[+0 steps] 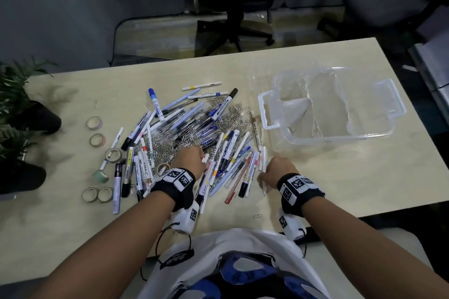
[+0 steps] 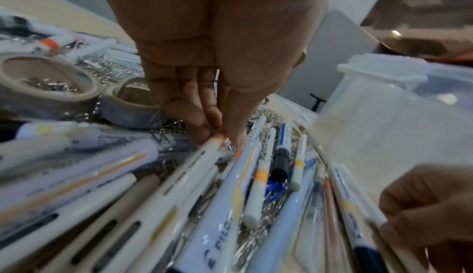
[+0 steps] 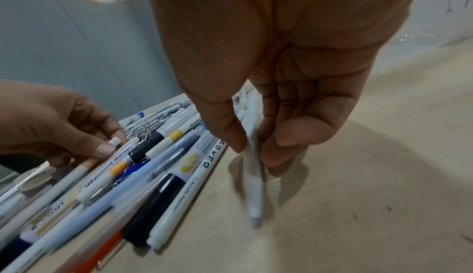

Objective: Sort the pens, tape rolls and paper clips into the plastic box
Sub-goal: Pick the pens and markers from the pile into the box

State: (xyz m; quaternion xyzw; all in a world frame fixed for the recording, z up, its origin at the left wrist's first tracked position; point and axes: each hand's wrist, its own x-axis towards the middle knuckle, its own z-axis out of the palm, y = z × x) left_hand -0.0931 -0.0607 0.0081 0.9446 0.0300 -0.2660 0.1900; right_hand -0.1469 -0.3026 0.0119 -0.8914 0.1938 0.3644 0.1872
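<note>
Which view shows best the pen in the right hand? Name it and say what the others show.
The right wrist view: thumb and fingers of the right hand pinch the pale pen, blurred. The head view shows only its white ends past the hand. The left wrist view shows one end.

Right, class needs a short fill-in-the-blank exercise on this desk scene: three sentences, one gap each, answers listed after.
1. The right hand pinches a pale ____ beside the pile.
2. The clear plastic box holds ____ pens so far.
3. From the head camera, the loose tape rolls lie on the ____ side of the pen pile.

Missing words: pen; no; left
</note>
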